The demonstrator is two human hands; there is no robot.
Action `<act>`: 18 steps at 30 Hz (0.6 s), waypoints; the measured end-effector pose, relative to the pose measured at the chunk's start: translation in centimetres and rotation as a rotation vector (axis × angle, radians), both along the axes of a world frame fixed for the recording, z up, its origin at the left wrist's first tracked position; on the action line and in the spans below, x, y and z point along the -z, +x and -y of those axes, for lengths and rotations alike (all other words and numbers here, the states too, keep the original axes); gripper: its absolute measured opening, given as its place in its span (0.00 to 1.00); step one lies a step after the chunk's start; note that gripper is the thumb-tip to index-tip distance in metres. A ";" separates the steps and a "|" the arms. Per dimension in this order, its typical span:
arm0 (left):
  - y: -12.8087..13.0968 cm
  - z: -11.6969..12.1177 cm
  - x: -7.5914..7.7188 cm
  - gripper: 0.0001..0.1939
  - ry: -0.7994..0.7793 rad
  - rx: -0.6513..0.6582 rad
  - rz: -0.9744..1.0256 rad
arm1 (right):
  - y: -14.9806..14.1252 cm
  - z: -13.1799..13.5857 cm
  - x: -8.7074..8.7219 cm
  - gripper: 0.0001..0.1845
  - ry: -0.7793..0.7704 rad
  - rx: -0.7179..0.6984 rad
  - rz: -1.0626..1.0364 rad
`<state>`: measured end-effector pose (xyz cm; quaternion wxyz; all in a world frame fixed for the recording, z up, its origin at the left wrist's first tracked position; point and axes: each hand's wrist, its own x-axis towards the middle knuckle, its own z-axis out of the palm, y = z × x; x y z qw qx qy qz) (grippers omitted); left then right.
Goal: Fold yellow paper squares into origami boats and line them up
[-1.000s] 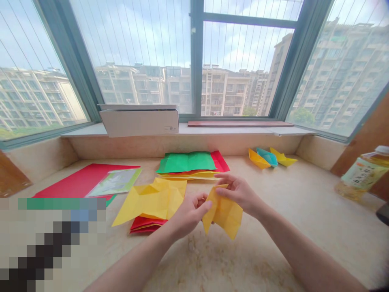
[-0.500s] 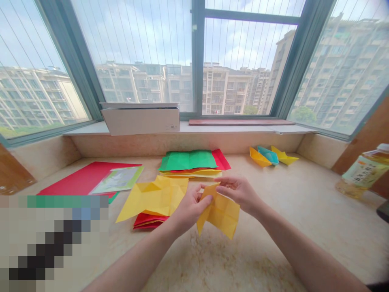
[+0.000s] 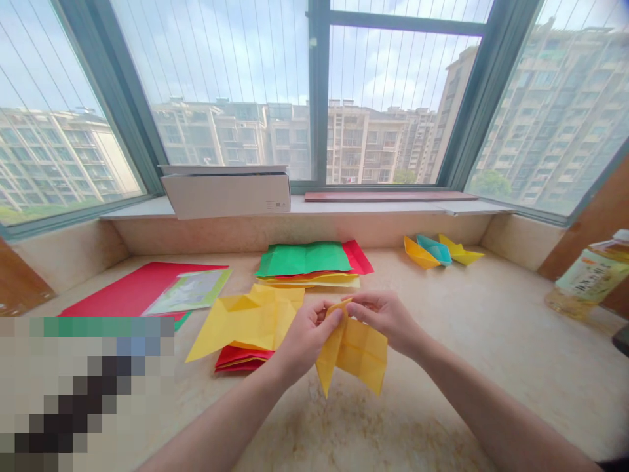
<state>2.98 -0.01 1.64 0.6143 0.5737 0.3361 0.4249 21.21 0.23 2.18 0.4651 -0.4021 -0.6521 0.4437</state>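
Note:
A creased yellow sheet of origami paper (image 3: 361, 354) is held up above the counter, partly folded, with two flaps hanging down. My left hand (image 3: 314, 328) pinches its top left part between thumb and fingers. At the upper edge, my right hand (image 3: 386, 318) grips the same paper, thumb and fingertips closed close to the left thumb. Left of my hands lies another creased yellow sheet (image 3: 246, 319), on top of folded red paper (image 3: 240, 359). Behind them is a stack with a green folded sheet (image 3: 304, 259) uppermost.
Three paper boats (image 3: 426, 252), orange-yellow, blue and yellow, sit at the back right. A drink bottle (image 3: 590, 278) stands at the far right. Red sheets (image 3: 118, 285) and a clear packet (image 3: 189, 292) lie left. A white box (image 3: 226, 193) rests on the window ledge.
My right fingers have closed in on the paper's top edge, nearer my left thumb. The left flap now hangs narrower and slightly lower.

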 end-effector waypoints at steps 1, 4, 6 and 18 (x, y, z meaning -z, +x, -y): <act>0.0 0.0 0.0 0.19 0.000 -0.002 0.004 | -0.1 0.0 -0.1 0.17 -0.002 -0.004 0.004; -0.1 -0.1 0.0 0.18 0.009 0.006 0.019 | -0.2 0.1 -0.3 0.16 -0.018 -0.007 -0.015; -0.1 -0.1 0.0 0.17 0.028 0.003 0.017 | -0.2 0.1 -0.5 0.15 -0.038 -0.019 -0.044; -0.1 0.0 0.1 0.17 0.136 -0.021 -0.017 | -0.5 0.1 0.2 0.16 -0.086 -0.063 -0.190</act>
